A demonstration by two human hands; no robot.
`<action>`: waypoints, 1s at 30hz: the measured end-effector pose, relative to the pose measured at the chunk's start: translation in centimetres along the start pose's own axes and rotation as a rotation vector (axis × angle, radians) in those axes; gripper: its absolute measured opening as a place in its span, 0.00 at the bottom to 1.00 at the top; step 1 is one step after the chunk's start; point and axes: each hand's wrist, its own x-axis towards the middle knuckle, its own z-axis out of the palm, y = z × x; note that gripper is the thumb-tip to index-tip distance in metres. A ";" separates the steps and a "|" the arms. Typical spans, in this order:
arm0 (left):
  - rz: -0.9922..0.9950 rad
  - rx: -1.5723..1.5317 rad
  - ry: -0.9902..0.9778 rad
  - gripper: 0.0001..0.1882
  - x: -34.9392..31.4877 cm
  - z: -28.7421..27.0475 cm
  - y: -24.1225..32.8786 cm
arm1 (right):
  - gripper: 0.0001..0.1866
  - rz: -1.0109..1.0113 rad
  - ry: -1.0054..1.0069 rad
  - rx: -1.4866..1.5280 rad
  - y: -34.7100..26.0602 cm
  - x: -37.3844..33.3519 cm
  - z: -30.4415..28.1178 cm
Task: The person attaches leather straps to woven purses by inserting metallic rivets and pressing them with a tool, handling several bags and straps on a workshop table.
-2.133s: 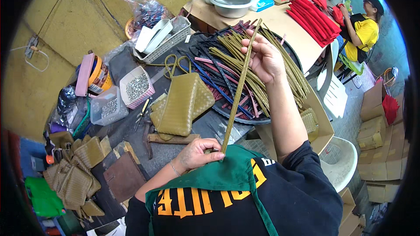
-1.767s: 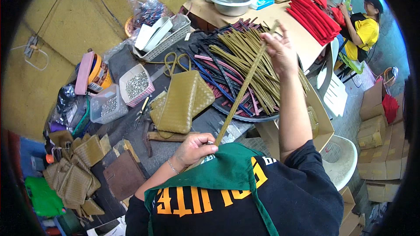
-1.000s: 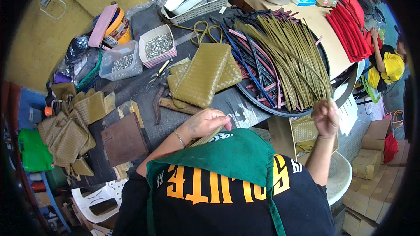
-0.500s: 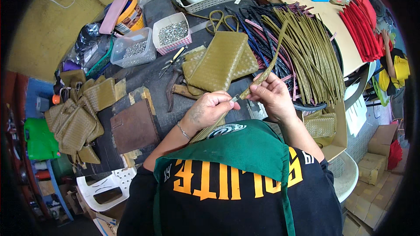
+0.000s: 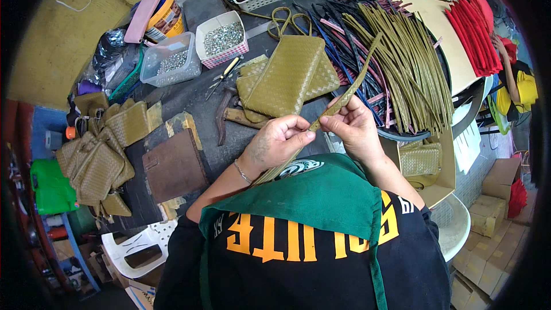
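My right hand point(image 5: 357, 129) pinches an olive strap point(image 5: 363, 76) between thumb and fingers, and its free end rises up and to the right. Thumb and fingers of my left hand point(image 5: 276, 140) are closed on the same strap just to the left; more olive strap runs down from that hand over the green apron point(image 5: 287, 192). The two hands are close together. Beyond them lie stacked olive woven pouches point(image 5: 293, 72), with a hammer point(image 5: 224, 117) by their left edge.
Olive straps point(image 5: 410, 69) are bundled at right. At back left stand a clear tub point(image 5: 163, 77) and a checkered box point(image 5: 235, 51) of small metal parts. A yellow-handled tool point(image 5: 231, 68), a brown leather piece point(image 5: 174, 166) and more pouches point(image 5: 97, 161) lie leftward. Another person's arm point(image 5: 505, 60) shows at far right.
My hands have come closer together along the strap. A small silvery piece seen between them before is now covered by the fingers. The strap's raised end has swung slightly right.
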 end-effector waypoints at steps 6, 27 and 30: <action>0.060 -0.083 0.066 0.04 -0.4 0.6 0.3 | 0.14 -0.043 0.026 -0.172 -0.5 -0.3 0.8; 0.257 -0.473 0.676 0.03 -11.1 -3.1 -0.3 | 0.07 -0.533 -0.535 -1.356 5.9 29.9 11.3; 0.231 -0.414 0.714 0.03 -12.0 -3.9 -1.8 | 0.09 -0.298 -0.814 -1.908 9.6 31.8 12.0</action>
